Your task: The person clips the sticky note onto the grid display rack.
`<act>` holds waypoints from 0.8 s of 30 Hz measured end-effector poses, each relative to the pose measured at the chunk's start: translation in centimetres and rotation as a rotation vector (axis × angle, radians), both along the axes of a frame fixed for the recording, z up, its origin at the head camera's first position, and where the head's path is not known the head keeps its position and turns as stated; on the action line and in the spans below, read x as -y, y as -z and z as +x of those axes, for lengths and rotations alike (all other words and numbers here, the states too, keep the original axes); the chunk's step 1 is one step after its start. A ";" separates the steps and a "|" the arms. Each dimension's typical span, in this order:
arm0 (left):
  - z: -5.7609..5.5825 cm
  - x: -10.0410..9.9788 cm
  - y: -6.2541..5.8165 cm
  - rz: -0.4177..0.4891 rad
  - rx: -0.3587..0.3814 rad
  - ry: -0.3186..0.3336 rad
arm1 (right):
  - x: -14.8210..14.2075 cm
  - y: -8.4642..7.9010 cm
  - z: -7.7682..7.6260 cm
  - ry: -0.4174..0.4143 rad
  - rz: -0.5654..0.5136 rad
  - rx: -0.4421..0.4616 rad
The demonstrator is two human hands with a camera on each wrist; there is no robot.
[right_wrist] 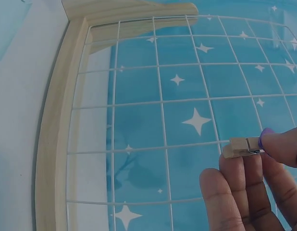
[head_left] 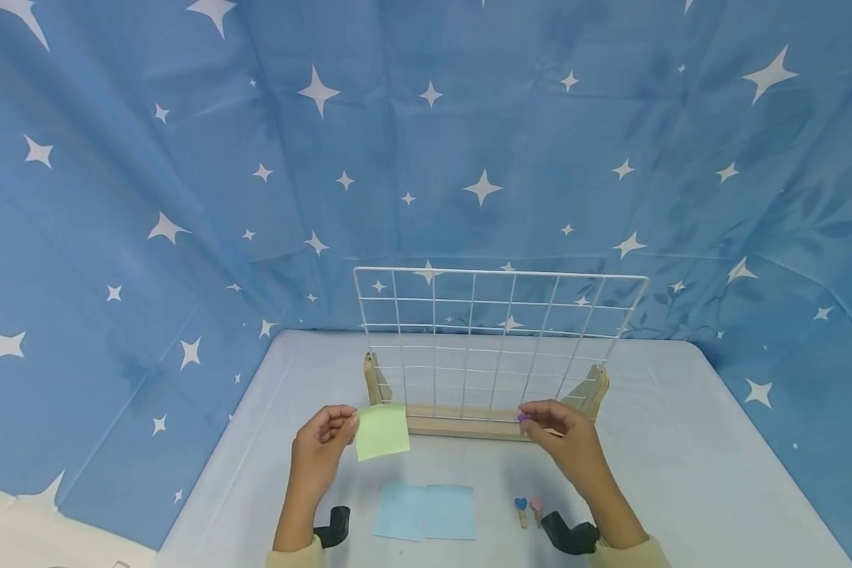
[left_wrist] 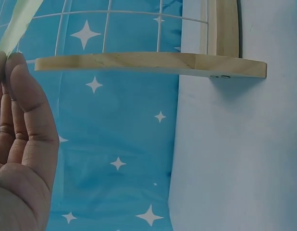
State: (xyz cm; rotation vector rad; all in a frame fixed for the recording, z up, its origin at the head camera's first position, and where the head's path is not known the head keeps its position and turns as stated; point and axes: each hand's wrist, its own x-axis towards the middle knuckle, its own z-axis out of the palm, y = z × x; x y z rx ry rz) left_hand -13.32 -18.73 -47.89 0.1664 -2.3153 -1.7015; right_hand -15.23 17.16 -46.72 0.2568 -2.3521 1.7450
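My left hand (head_left: 323, 442) pinches a pale green sticky note (head_left: 383, 431) by its left edge, between thumb and fingers. In the left wrist view the note (left_wrist: 18, 21) shows nearly edge-on above the fingertips. My right hand (head_left: 564, 438) pinches a small wooden clothespin (right_wrist: 242, 147) with a purple decoration (right_wrist: 266, 134), in front of a white wire grid (head_left: 493, 331). The grid stands in a wooden frame (head_left: 468, 428) just beyond both hands. Two light blue sticky notes (head_left: 449, 511) lie side by side on the table between the forearms.
Near the right wrist lie two more clothespins, one with a blue heart (head_left: 521, 503) and one with a pink heart (head_left: 536, 504). Black wrist mounts (head_left: 568, 535) sit at both wrists. A blue star-patterned cloth (head_left: 426, 158) hangs behind the white table (head_left: 312, 355).
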 end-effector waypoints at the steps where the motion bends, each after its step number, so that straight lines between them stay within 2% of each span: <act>1: -0.1 0.0 -0.1 0.001 -0.004 0.006 | 0.0 0.0 -0.1 0.001 -0.004 -0.007; 10: -0.6 0.0 -0.9 -0.010 -0.012 0.029 | 0.0 -0.3 -0.3 0.009 -0.009 -0.032; 18: -0.7 -0.1 -1.2 0.011 -0.003 0.039 | 0.3 -0.5 -0.3 0.026 -0.013 -0.007; 24: -0.9 -0.2 -1.5 0.013 -0.022 0.046 | 0.6 -0.6 -0.4 0.027 0.008 -0.039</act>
